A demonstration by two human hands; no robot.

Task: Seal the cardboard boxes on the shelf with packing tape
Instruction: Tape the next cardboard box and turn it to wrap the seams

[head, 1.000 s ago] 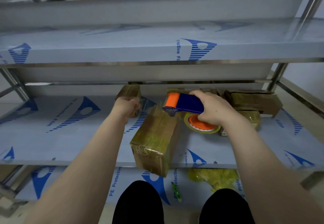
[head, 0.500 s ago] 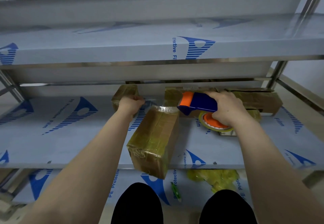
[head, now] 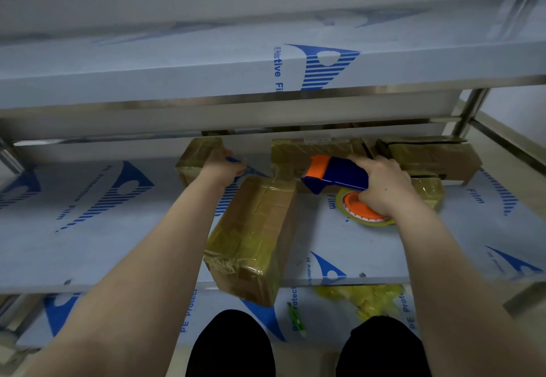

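A long tape-wrapped cardboard box lies on the middle shelf, its near end overhanging the shelf's front edge. My right hand grips a blue and orange tape dispenser with a yellowish tape roll, held just right of the box's far end. My left hand rests against a smaller taped box at the back left, fingers curled on its right side. More taped boxes stand along the back right.
The upper shelf hangs low over the work area. Steel uprights stand at the right. On the lower shelf lie crumpled yellow tape and a green pen-like object. My knees are below.
My right hand has carried the dispenser to the right, away from the long box's far end. My left hand has reached further back to the small box. The view has tilted down slightly.
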